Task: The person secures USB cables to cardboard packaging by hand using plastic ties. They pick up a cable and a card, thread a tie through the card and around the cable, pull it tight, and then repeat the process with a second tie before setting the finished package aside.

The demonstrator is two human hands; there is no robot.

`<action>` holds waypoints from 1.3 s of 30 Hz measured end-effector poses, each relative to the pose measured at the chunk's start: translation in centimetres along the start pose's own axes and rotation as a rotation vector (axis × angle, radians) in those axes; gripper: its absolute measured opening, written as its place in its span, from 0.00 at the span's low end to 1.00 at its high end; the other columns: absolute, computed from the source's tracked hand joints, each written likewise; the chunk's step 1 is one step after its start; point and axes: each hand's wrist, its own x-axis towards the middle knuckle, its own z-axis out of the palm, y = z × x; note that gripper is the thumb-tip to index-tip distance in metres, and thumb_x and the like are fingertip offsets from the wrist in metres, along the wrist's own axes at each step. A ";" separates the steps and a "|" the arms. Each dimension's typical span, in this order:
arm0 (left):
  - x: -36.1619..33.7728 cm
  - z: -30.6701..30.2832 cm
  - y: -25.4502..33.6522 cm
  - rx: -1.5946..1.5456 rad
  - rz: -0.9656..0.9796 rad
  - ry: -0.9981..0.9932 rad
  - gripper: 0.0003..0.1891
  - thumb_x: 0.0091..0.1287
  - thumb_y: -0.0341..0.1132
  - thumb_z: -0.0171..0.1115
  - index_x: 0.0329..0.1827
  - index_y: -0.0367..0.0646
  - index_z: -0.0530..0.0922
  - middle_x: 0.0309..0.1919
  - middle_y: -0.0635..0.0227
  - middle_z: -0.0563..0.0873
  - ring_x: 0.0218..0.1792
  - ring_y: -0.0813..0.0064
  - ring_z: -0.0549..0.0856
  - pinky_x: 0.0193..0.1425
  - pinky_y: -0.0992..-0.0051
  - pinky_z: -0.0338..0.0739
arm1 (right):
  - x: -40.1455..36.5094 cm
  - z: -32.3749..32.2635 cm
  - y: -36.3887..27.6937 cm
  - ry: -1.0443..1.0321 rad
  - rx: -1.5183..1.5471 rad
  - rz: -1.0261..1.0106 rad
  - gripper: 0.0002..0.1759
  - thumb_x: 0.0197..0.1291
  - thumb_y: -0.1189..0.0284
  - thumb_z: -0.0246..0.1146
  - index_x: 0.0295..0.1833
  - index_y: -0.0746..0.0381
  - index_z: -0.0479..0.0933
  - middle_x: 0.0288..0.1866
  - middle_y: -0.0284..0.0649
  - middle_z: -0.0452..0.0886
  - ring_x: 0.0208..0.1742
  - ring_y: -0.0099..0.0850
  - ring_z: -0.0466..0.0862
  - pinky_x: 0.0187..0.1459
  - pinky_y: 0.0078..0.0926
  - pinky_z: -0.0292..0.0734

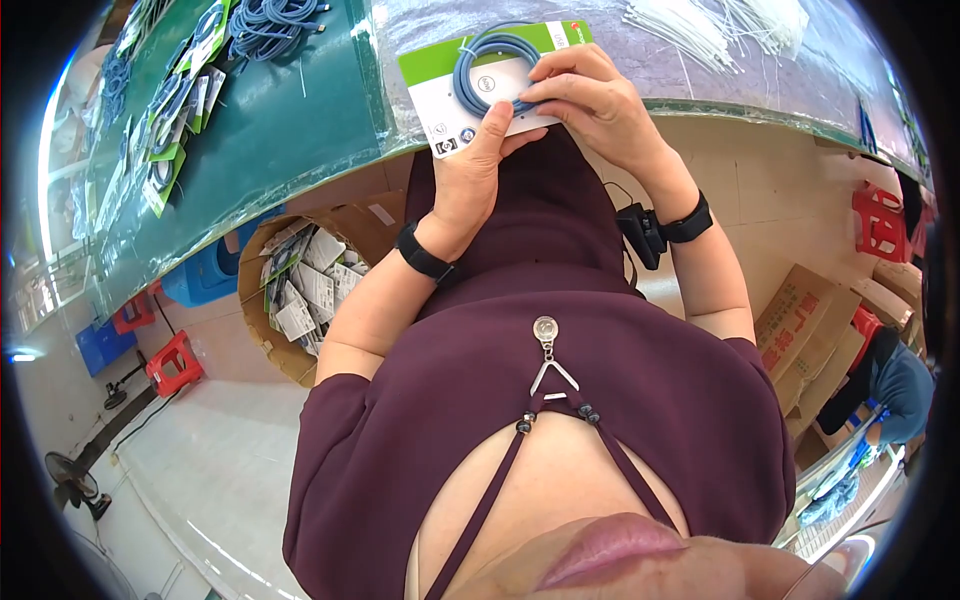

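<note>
A green-and-white packaging card [440,105] is held up at the table's near edge, with a coiled blue cable [466,84] lying against its front. My left hand [472,175] grips the card's lower edge, thumb on the front beside the coil and the other fingers partly behind the card. My right hand [600,105] pinches at the right side of the coil with thumb and fingers closed. What lies between those fingertips is mostly hidden. A pale tie shows around the coil's upper left.
On the table [340,110], several carded cables [175,125] lie at left, near a pile of loose blue cables [275,25]. White cable ties [690,35] lie at the back right. Below stand a cardboard barrel [262,325] of carded packages, a red stool [175,365] and a carton [805,325].
</note>
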 end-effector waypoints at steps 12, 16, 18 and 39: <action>2.3 0.4 1.8 0.090 0.046 0.040 0.19 0.73 0.27 0.56 0.65 0.38 0.68 0.56 0.62 0.79 0.53 0.68 0.83 0.51 0.66 0.87 | -1.0 -5.7 3.7 0.309 -0.333 0.437 0.07 0.54 0.74 0.70 0.40 0.58 0.82 0.40 0.36 0.81 0.46 0.34 0.79 0.51 0.32 0.73; 2.7 0.3 2.0 0.076 0.033 0.028 0.19 0.73 0.27 0.56 0.65 0.40 0.68 0.56 0.64 0.79 0.53 0.68 0.83 0.52 0.65 0.87 | -2.4 -8.4 6.4 0.255 -0.856 0.409 0.06 0.54 0.72 0.70 0.37 0.57 0.81 0.36 0.34 0.80 0.43 0.34 0.79 0.48 0.32 0.70; 3.0 0.3 2.0 0.084 0.012 0.024 0.19 0.73 0.27 0.56 0.66 0.40 0.68 0.56 0.64 0.79 0.53 0.68 0.83 0.52 0.64 0.87 | -2.0 -8.3 6.9 0.286 -0.841 0.409 0.05 0.53 0.73 0.70 0.36 0.56 0.82 0.35 0.33 0.79 0.42 0.34 0.79 0.47 0.32 0.69; 3.3 -0.8 2.1 0.014 -0.060 0.048 0.19 0.72 0.26 0.59 0.64 0.41 0.69 0.54 0.65 0.80 0.51 0.73 0.83 0.48 0.70 0.86 | 5.9 -6.8 9.6 0.216 -0.531 0.395 0.05 0.55 0.69 0.71 0.37 0.58 0.85 0.30 0.32 0.80 0.32 0.27 0.78 0.38 0.26 0.72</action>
